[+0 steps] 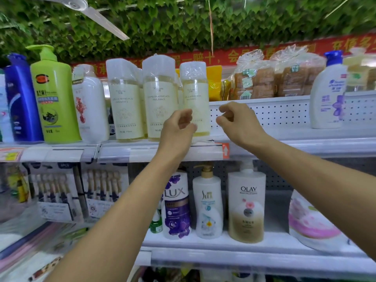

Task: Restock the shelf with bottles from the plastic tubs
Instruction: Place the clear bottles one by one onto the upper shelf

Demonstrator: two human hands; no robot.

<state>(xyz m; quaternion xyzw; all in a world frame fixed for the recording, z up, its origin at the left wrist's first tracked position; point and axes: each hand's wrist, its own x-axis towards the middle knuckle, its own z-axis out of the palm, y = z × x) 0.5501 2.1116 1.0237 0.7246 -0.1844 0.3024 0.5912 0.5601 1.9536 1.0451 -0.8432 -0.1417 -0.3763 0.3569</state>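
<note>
Three clear bottles of pale yellow liquid with cream labels and plastic-wrapped caps stand in a row on the top shelf [264,143]. The rightmost bottle [196,92] stands upright at the end of the row. My left hand [179,129] is raised just in front of its lower left side, fingers curved and apart, not wrapped around it. My right hand [237,121] hovers to the right of that bottle over bare shelf, fingers loosely curled with nothing in them. No plastic tub is in view.
Left of the row stand a white bottle [90,110], a green pump bottle [54,94] and a blue bottle [21,98]. A white and blue bottle [327,94] stands far right, bagged bread [270,78] behind. The lower shelf holds Lux [177,204] and Olay [247,204] bottles.
</note>
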